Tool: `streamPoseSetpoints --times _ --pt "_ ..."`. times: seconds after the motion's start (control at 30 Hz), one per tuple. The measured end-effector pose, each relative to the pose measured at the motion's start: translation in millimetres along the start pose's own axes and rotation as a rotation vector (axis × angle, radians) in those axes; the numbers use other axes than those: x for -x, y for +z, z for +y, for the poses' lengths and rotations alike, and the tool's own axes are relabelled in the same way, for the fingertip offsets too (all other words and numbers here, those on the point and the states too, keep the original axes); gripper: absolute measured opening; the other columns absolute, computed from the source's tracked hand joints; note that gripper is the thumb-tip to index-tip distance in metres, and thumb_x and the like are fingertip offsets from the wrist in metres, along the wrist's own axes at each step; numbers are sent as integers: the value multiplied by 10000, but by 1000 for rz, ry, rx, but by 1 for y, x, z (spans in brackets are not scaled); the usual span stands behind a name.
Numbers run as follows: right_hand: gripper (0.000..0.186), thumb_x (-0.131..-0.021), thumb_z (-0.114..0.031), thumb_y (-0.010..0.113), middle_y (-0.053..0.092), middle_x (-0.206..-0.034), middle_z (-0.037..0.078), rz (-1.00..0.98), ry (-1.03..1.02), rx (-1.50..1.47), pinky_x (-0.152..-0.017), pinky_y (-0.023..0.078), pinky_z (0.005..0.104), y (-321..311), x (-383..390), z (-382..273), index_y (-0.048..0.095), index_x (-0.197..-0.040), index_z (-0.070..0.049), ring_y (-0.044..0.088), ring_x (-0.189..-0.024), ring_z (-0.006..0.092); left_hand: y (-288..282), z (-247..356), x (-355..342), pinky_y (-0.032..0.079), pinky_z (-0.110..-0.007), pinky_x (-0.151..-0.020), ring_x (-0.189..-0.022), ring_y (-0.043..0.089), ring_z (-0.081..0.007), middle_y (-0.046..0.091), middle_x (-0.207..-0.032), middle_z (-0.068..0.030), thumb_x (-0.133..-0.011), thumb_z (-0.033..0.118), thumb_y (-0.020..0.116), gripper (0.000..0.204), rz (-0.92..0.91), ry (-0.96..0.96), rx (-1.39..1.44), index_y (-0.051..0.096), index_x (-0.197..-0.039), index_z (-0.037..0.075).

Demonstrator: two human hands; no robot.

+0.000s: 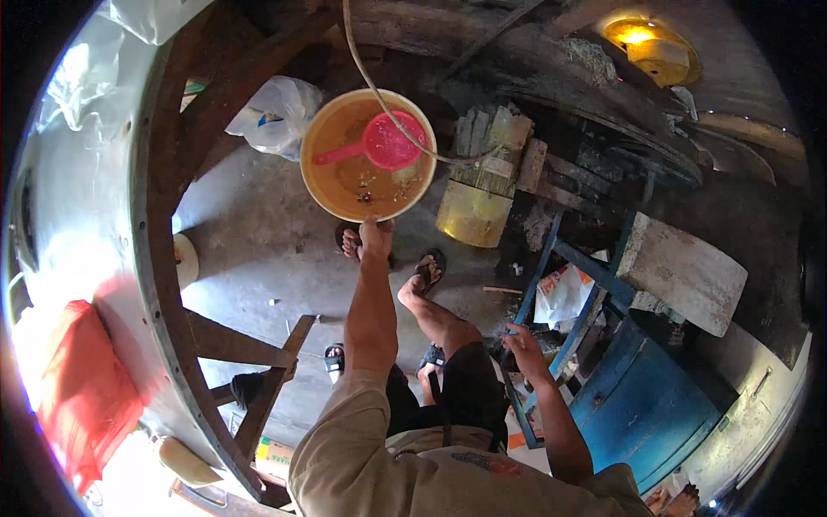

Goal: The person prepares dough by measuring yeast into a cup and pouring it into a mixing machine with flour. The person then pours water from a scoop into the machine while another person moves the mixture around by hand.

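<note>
Where the left arm (pixel 372 319) ends (outstretched), fingers (pixel 374 231) grip a bucket (pixel 334 119).

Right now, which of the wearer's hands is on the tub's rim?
The left hand, gripping the near rim of the yellowish tub holding the pink dipper; the right hand is apart from it, by the blue frame.

Rough workshop, seemingly (concrete floor (pixel 258 250), blue cabinet (pixel 637 405))
</note>
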State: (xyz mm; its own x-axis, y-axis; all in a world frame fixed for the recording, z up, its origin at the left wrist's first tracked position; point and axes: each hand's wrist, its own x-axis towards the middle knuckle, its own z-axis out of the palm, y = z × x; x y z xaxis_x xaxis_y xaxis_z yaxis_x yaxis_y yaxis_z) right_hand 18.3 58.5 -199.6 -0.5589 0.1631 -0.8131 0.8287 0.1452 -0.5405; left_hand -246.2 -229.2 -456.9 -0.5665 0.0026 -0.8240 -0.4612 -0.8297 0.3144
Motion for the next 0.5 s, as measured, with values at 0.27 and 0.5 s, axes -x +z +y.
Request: streamPoseSetpoints --times 0.27,0.5 --pt "373 -916 -250 512 618 -1009 143 25 48 20 -794 482 327 13 -8 -14 470 -1214 -30 614 -904 203 -5 -6 23 482 -415 -792 -1055 489 -241 464 -1203 -84 -861 197 480 398 -4 -26 -89 385 -1239 117" --pt "366 -885 -261 544 620 -914 125 32 136 -41 -730 510 306 35 -10 30 534 -1127 13 621 -844 191 -25 35 41 467 -434 -716 -833 575 -256 586 -969 -41 -862 287 489 250 95 -300 -251 509 -1093 191"
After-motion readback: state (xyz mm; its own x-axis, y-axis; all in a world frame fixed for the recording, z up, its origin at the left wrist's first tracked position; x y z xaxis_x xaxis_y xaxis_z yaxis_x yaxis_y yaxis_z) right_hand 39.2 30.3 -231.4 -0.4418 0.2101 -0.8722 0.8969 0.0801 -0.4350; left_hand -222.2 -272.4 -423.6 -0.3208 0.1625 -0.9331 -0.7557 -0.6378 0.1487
